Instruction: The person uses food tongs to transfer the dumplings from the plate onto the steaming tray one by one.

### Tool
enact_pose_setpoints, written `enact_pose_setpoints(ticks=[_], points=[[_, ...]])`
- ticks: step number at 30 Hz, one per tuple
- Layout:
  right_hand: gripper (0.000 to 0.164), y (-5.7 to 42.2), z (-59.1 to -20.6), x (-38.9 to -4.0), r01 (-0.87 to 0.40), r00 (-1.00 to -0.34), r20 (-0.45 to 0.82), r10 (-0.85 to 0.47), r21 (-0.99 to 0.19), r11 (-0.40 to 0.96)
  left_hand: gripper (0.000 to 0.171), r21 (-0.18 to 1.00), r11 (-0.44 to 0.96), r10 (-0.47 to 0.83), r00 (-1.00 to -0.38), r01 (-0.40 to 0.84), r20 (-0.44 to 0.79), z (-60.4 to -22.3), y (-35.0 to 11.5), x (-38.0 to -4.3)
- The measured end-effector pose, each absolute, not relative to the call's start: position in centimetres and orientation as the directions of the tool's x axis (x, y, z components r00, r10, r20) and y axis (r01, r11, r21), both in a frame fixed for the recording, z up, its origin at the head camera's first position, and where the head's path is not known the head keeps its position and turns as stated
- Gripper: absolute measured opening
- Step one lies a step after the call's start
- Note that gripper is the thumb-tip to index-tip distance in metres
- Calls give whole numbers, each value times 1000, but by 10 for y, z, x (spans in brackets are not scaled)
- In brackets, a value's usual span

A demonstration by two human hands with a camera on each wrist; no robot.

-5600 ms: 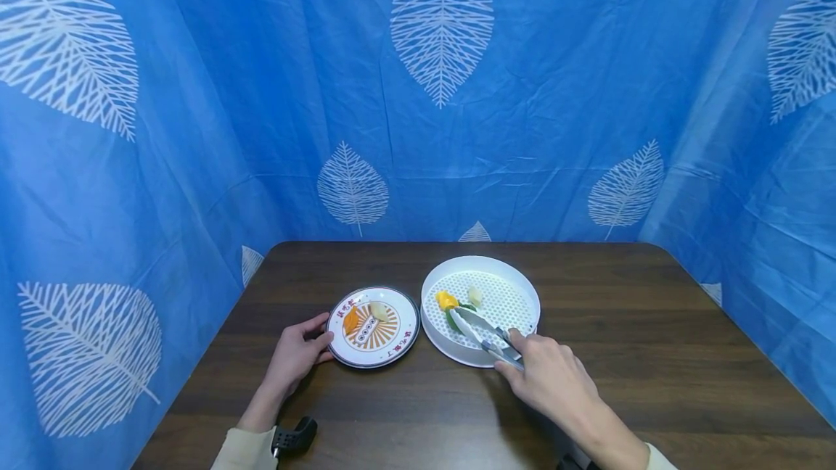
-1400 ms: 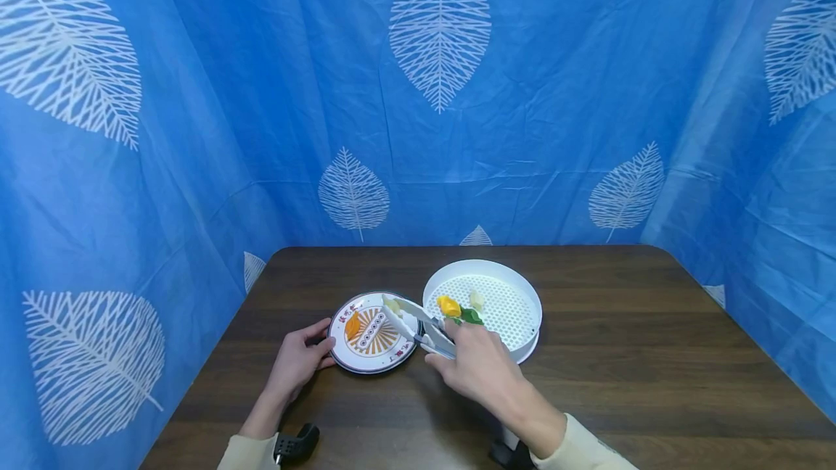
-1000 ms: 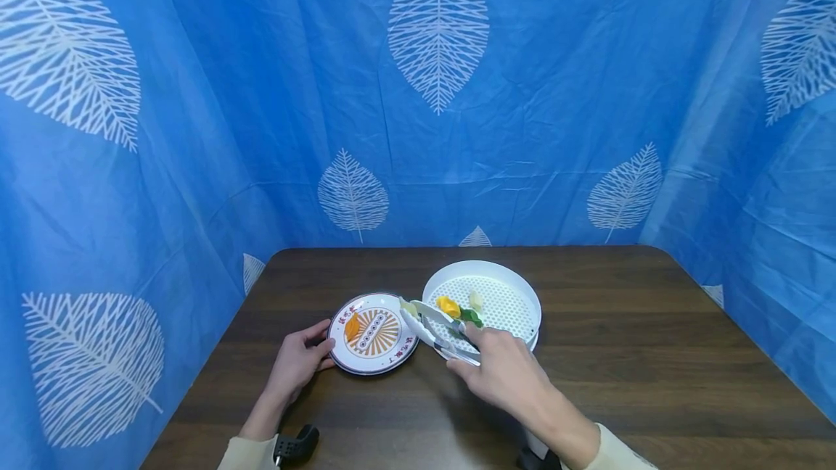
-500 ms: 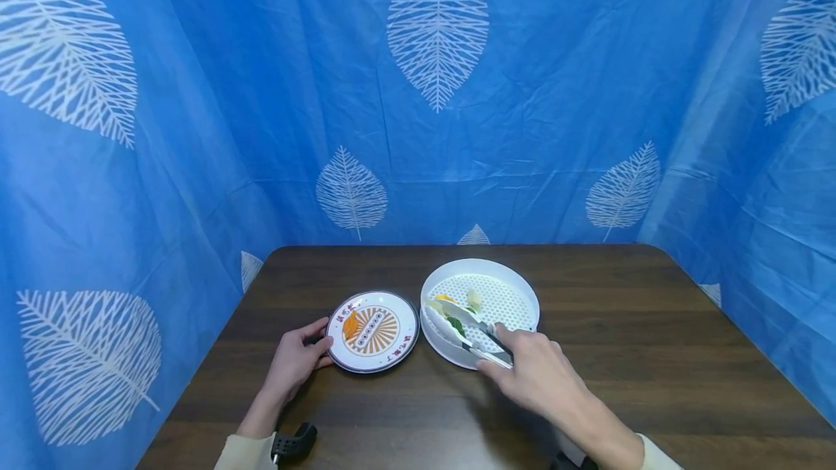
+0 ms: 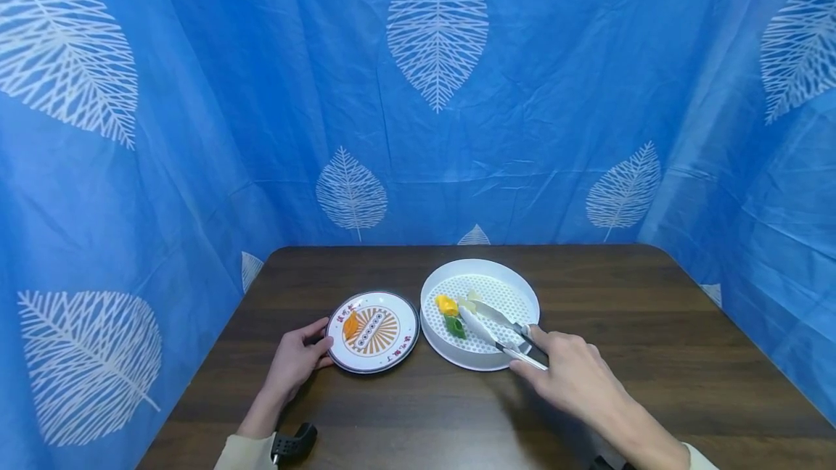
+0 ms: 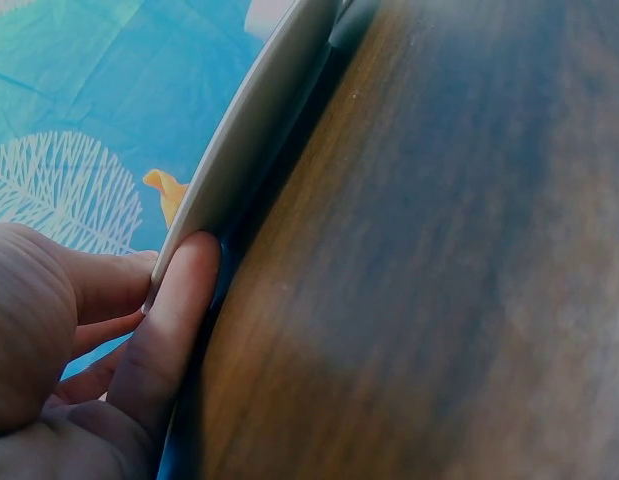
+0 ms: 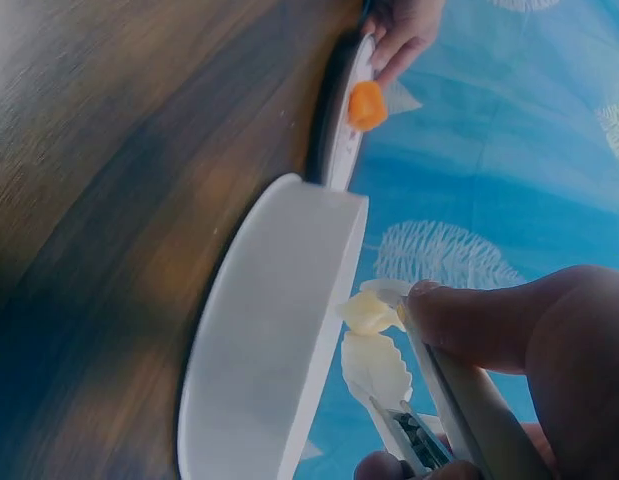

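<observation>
Some right fingers (image 7: 479, 322) gripping tongs (image 5: 480, 327), left fingers (image 6: 174, 320) pinching plate (image 5: 384, 334)

Tongs (image 7: 479, 405), pale piece (image 7: 367, 313), white basket (image 7: 269, 335), plate (image 7: 340, 155)

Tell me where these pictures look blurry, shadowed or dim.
Head view: right hand casts a soft shadow on the wooden table; left wrist view: table grain blurred, plate's underside dim; right wrist view: right hand dark against the bright curtain.

Pale piece (image 5: 466, 304) — moved off the plate (image 5: 405, 326) to the white tray (image 5: 470, 360) (now at the tips of the tongs (image 5: 477, 326)). Right hand (image 5: 578, 374): shifted rightward, away from the plate. Green piece (image 5: 455, 327): displaced toward the near side.
</observation>
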State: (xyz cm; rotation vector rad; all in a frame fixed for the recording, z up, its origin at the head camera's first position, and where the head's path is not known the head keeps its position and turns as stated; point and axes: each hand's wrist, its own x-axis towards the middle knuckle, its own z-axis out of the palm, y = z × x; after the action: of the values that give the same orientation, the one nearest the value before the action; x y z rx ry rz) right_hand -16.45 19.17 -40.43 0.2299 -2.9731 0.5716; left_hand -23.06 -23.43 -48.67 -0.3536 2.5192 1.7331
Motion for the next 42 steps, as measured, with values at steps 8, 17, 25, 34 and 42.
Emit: enact_pose_setpoints(ticks=[8, 17, 25, 34, 42], points=[[76, 203, -407, -168, -147, -987, 108, -116, -351, 925, 54, 909, 339, -169, -967, -241, -193, -489, -235, -232], [69, 218, -412, -171, -134, -989, 105, -106, -307, 942, 55, 907, 350, -165, -968, -235, -187, -485, -234, -233], [51, 220, -414, -179, -138, -990, 78, -120, -292, 946, 55, 902, 361, -156, -969, -236, -191, -486, -236, -231], [59, 213, -409, -188, -132, -991, 46, -124, -268, 955, 55, 909, 344, -157, -969, -237, -193, -486, -235, -229], [63, 206, -407, -192, -84, -996, 10, -85, -276, 957, 55, 907, 351, -156, -970, -231, -187, -485, -234, -229]])
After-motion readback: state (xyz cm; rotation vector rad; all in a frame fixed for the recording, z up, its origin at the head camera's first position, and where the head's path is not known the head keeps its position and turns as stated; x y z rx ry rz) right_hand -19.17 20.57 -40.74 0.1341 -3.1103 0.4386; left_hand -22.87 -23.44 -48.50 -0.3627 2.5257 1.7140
